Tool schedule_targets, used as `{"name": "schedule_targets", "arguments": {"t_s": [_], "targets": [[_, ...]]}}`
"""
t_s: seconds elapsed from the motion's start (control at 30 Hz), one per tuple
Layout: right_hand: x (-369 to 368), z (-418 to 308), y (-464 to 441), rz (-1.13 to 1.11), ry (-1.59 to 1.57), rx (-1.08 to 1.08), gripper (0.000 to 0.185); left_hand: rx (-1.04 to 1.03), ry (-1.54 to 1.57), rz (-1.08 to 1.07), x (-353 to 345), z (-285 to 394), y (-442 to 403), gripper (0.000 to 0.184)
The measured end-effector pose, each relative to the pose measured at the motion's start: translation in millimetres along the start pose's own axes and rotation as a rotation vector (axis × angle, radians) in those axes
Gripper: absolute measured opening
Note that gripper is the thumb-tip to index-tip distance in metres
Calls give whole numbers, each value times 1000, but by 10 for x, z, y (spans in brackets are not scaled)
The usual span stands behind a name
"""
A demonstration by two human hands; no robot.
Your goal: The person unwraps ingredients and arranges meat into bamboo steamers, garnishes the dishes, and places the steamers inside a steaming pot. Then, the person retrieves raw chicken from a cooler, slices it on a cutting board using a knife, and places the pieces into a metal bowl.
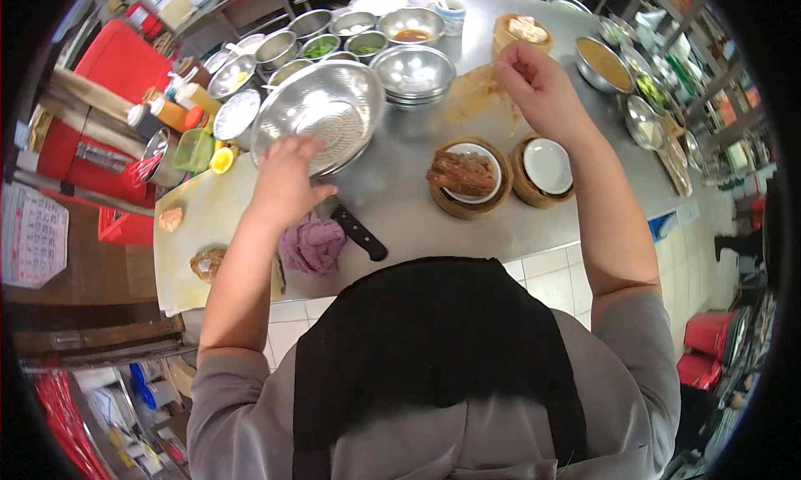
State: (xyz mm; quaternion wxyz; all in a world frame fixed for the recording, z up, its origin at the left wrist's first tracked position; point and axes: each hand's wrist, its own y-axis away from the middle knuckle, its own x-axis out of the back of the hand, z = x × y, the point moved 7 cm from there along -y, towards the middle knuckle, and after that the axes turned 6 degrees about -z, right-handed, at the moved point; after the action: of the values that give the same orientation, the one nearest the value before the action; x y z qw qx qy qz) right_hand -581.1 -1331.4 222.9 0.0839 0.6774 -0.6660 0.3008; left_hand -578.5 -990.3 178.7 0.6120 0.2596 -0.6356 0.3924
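Note:
My left hand (288, 175) is spread over the near rim of a perforated metal colander (355, 104); whether it touches the rim I cannot tell. Just below that hand lie a black-handled knife (360, 233) and a crumpled purple cloth (312, 245). My right hand (534, 88) is closed, fingers curled inward, above the table near a bamboo steamer with pale food (522, 32); anything inside the fingers is hidden. Closer to me, one bamboo steamer (469, 209) holds a white dish of brown glazed food (463, 173). Beside it, another steamer (531, 194) contains a bare white dish (548, 166).
A brownish wet patch (480, 98) marks the steel table. Stacked metal bowls (413, 73) and several small bowls stand at the back left. Sauce bottles (164, 113) line the left edge, above a pale cutting board (179, 267). At right sits a bowl of brown liquid (604, 65).

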Motion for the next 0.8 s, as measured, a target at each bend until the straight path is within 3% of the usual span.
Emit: {"name": "schedule_targets", "arguments": {"t_s": [0.07, 0.1, 0.17, 0.47, 0.57, 0.63, 0.73, 0.8], "targets": [[-16, -48, -154, -22, -30, -27, 12, 3, -57, -54, -281, -239, 92, 32], [-46, -138, -254, -58, 81, 63, 12, 1, -68, -109, -379, -327, 41, 24], [-133, -221, -398, -20, 187, 35, 12, -92, -26, 71, -226, -208, 28, 15], [-1234, -595, -824, -76, 55, 164, 20, -5, -115, 249, 758, -408, 72, 18], [-1569, -516, -717, -144, 484, 526, 28, -68, -169, 236, 857, -457, 49, 16], [-1365, -536, -622, -257, 547, 346, 33, -83, -167, 182, 798, -437, 67, 15], [-795, -219, -467, -154, 512, 105, 28, -123, -128, 134, 588, -318, 79, 14], [-574, 5, -260, -106, 506, 102, 27, -130, -103, 81, 348, -300, 133, 17]]}}
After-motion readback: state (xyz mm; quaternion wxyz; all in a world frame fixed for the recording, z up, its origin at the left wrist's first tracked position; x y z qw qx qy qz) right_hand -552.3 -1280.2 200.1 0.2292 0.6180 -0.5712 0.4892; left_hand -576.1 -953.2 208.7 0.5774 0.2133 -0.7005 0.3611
